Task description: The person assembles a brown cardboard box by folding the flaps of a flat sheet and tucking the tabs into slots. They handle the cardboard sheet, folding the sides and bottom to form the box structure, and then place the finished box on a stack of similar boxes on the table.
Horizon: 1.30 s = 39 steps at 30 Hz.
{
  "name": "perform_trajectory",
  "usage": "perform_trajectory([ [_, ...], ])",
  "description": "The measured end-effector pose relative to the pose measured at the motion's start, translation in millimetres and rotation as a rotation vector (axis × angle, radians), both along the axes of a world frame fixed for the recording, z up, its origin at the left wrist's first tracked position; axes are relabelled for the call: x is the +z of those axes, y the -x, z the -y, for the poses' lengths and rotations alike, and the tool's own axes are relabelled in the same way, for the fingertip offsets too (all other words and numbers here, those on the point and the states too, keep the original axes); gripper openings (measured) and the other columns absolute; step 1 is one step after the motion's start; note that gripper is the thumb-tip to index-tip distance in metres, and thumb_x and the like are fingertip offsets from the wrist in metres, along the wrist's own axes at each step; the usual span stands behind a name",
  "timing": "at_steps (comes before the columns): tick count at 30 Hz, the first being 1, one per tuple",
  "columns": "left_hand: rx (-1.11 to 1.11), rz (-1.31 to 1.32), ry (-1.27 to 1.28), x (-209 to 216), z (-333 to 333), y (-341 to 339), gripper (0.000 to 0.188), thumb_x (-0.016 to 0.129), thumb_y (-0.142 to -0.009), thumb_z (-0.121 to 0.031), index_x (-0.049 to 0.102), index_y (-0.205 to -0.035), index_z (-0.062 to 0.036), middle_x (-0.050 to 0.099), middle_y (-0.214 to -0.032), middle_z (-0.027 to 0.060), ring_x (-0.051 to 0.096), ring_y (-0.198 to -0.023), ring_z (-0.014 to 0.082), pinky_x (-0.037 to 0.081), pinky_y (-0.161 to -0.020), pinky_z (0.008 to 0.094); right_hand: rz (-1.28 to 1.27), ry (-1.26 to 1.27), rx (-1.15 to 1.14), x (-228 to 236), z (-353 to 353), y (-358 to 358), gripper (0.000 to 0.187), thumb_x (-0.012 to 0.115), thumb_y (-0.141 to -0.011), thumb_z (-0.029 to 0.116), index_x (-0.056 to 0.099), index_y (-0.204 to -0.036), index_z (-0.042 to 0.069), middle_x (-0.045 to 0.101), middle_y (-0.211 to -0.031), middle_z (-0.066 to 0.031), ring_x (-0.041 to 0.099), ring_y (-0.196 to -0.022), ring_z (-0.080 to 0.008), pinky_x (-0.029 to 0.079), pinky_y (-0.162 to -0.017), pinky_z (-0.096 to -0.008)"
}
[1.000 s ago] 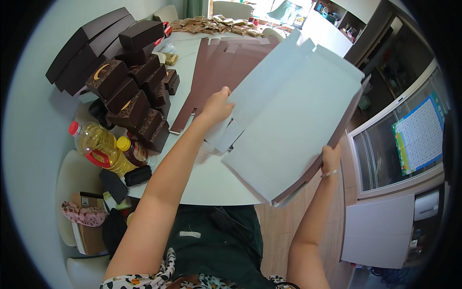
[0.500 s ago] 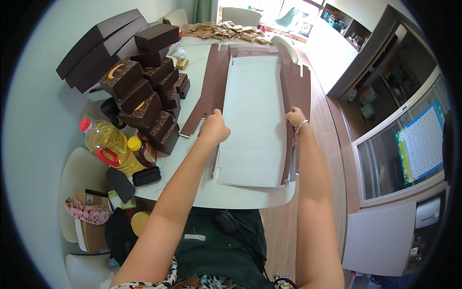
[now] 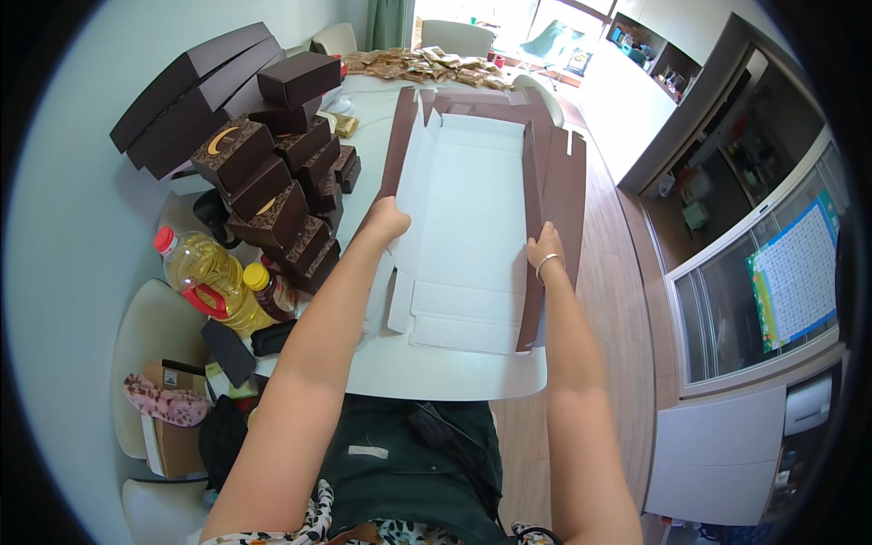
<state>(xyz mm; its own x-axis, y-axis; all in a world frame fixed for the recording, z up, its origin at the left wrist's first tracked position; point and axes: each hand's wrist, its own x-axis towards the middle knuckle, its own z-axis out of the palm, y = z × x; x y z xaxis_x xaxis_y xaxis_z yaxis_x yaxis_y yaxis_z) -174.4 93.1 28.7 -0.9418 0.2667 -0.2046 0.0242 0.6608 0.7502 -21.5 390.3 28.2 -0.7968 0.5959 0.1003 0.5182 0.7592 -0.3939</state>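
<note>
A long cardboard box blank (image 3: pixel 472 209), white inside and brown outside, lies partly folded on the white table (image 3: pixel 445 375). My left hand (image 3: pixel 389 219) is closed at its left side panel, which leans outward with the white face showing. On the opposite side my right hand (image 3: pixel 545 245) grips the right side panel, which stands up with its brown face visible. Creased end flaps lie flat toward me. Beneath and beyond this blank, more brown flat cardboard (image 3: pixel 565 173) spreads out. The fingertips of both hands are partly hidden behind the panels.
Stacked dark brown boxes (image 3: pixel 263 182) crowd the table's left side by the wall. Nearer stand an oil bottle (image 3: pixel 211 277) with a red cap and a yellow-lidded jar (image 3: pixel 268 289). Many small packets (image 3: pixel 427 65) cover the far end. A chair (image 3: pixel 156 341) stands at left.
The blank's left panel has swung outward, exposing its white inner face. My left hand has moved left with it; my right hand has moved slightly left and nearer to me.
</note>
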Motion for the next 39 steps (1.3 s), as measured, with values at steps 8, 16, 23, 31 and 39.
perform_trajectory([
  [8, -0.038, -0.171, 0.145, 9.5, -6.2, -27.0, 0.065, 0.057, -0.081, -0.004, 0.034, -0.141, 0.0034, 0.056, -0.125, 0.0271, 0.054, -0.12, 0.0384, 0.045, -0.1, 0.0404, 0.063, 0.016, -0.041, -8.4, -1.0, 3.0, 0.038, 0.057, -0.088, 0.013, 0.042, -0.12, 0.001, 0.053, -0.123, -0.0231, 0.058, -0.111, -0.0422, 0.05, -0.092, -0.0489],
  [16, -0.184, -0.12, 0.573, 23.1, -23.3, -46.2, 0.089, 0.057, -0.089, -0.029, 0.0, -0.153, -0.0036, 0.031, -0.149, 0.0262, 0.053, -0.122, 0.04, 0.049, -0.096, 0.0418, 0.096, 0.02, 0.0, 1.4, -4.8, 0.7, 0.035, 0.057, -0.084, 0.008, 0.043, -0.114, -0.003, 0.061, -0.113, -0.0269, 0.061, -0.104, -0.0429, 0.05, -0.09, -0.0462],
  [23, -0.153, -0.088, 0.676, 17.7, -37.9, -53.4, 0.091, 0.034, -0.091, -0.071, -0.001, -0.155, -0.0165, 0.027, -0.151, 0.0263, 0.046, -0.127, 0.0386, 0.048, -0.093, 0.0464, 0.081, 0.077, 0.042, 6.1, -10.6, -1.1, 0.034, 0.055, -0.084, 0.003, 0.042, -0.113, -0.009, 0.061, -0.105, -0.0329, 0.06, -0.103, -0.046, 0.049, -0.091, -0.0475],
  [31, 0.022, -0.378, 0.473, -23.7, -33.8, -63.9, 0.062, 0.034, -0.098, -0.055, 0.023, -0.153, -0.0283, 0.029, -0.152, 0.0215, 0.034, -0.133, 0.0331, 0.032, -0.104, 0.0499, 0.108, 0.055, -0.005, 6.0, 3.3, 3.0, 0.031, 0.055, -0.084, 0.001, 0.043, -0.112, -0.005, 0.06, -0.113, -0.0281, 0.06, -0.106, -0.0437, 0.051, -0.091, -0.0457],
  [39, 0.14, -0.339, 0.336, -25.5, -39.3, -59.7, 0.044, 0.045, -0.098, -0.039, 0.047, -0.141, -0.032, 0.046, -0.131, 0.0133, 0.042, -0.119, 0.0301, 0.036, -0.1, 0.0458, 0.099, 0.061, 0.001, 1.0, -1.9, 1.7, 0.032, 0.056, -0.083, 0.002, 0.042, -0.111, -0.005, 0.058, -0.115, -0.0294, 0.06, -0.106, -0.0439, 0.05, -0.091, -0.0459],
])
